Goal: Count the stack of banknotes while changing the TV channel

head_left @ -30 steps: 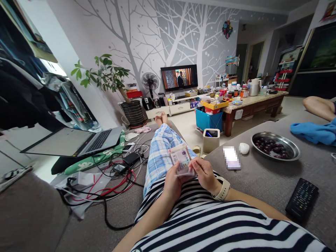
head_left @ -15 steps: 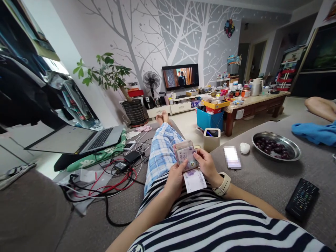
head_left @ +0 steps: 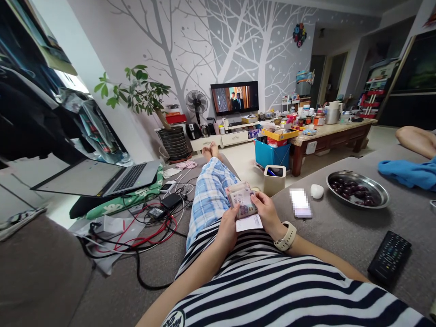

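Banknotes (head_left: 242, 202) are gripped in the left hand (head_left: 228, 227); the right hand (head_left: 268, 212) pinches their right edge.

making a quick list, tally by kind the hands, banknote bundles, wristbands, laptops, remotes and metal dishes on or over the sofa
Hands: 2, left hand and right hand
Banknote bundle: 1, notes in it not countable
Wristband: 1
Laptop: 1
Remote: 1
Metal dish: 1
Total: 7
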### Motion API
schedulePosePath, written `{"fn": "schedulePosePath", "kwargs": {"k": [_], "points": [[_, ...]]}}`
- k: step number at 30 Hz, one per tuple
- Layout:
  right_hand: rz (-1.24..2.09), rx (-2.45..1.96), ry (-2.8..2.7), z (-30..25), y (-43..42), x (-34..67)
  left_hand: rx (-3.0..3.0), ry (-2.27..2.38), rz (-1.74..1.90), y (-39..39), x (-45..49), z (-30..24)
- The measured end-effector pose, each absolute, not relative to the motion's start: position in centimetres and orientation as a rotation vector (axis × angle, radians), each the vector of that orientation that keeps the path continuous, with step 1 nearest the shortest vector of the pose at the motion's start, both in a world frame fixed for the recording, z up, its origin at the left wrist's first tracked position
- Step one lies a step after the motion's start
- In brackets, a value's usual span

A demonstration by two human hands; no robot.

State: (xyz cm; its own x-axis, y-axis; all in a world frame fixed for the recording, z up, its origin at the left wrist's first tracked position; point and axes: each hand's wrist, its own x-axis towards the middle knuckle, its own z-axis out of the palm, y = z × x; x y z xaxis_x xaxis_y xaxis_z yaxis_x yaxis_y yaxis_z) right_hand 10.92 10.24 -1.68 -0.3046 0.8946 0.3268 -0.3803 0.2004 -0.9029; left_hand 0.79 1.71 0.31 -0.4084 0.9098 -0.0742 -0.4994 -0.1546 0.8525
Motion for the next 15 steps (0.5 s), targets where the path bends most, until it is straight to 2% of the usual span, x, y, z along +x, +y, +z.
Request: {"fn": "schedulePosePath", "kwargs": {"k": [10, 15], "points": [[0.936, -0.568, -1.480, -1.0, 9.3, 11.8, 0.466, 0.993, 1.829, 2.3, -0.1, -0.3], [0.977, -0.510, -1.538, -0.3, 8.6, 12.1, 0.423, 0.977, 1.833, 1.9, 0.2, 0.7]]}}
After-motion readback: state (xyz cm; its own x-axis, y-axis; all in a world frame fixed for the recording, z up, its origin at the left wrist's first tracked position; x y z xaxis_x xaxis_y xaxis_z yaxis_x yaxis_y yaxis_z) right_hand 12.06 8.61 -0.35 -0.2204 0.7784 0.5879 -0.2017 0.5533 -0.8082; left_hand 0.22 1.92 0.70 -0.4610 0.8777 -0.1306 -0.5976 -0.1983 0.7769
